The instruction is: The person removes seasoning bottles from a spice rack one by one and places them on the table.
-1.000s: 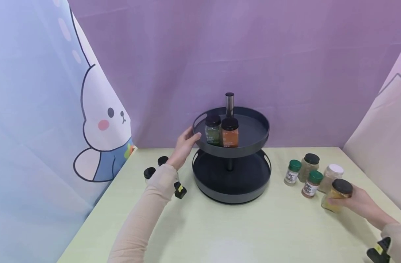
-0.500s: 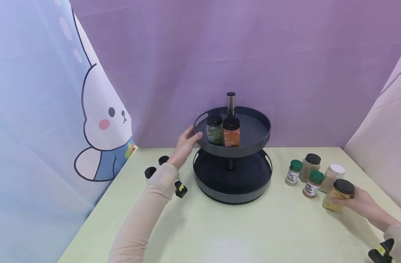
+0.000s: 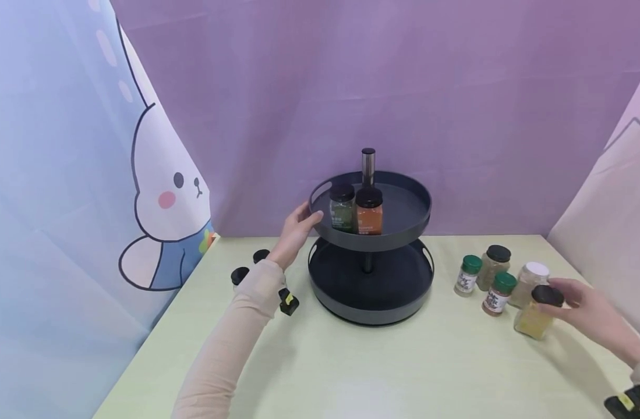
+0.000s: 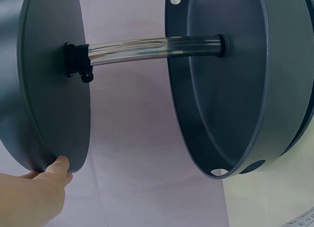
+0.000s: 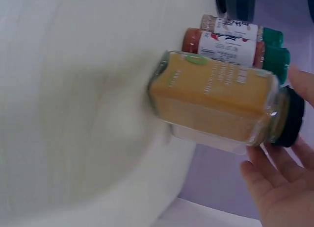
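At the left rim of the two-tier rack's upper tray [image 3: 403, 201], my left hand [image 3: 294, 234] grips the edge. From below, the left wrist view has a finger [image 4: 60, 164] against the tray's underside. A green spice jar [image 3: 342, 209] and an orange spice jar [image 3: 369, 212] stand on this tray. On the right, my right hand [image 3: 592, 311] has thumb and fingers around the black lid of a yellow spice jar [image 5: 216, 97]. Its fingers [image 5: 274, 170] lie behind the lid, the thumb on the opposite side.
Close by the yellow jar stand two green-capped shakers [image 3: 466, 276], a white-lidded jar [image 3: 529, 285] and a black-lidded jar [image 3: 494, 267]. Black-lidded jars [image 3: 239, 275] sit left of the rack, partly behind the left forearm. The lower tray [image 3: 369, 315] rests on the pale table.
My right hand has shifted from the yellow jar's upper body to around its lid, with looser fingers. The jar stays in about the same place. My left hand keeps its hold on the tray.
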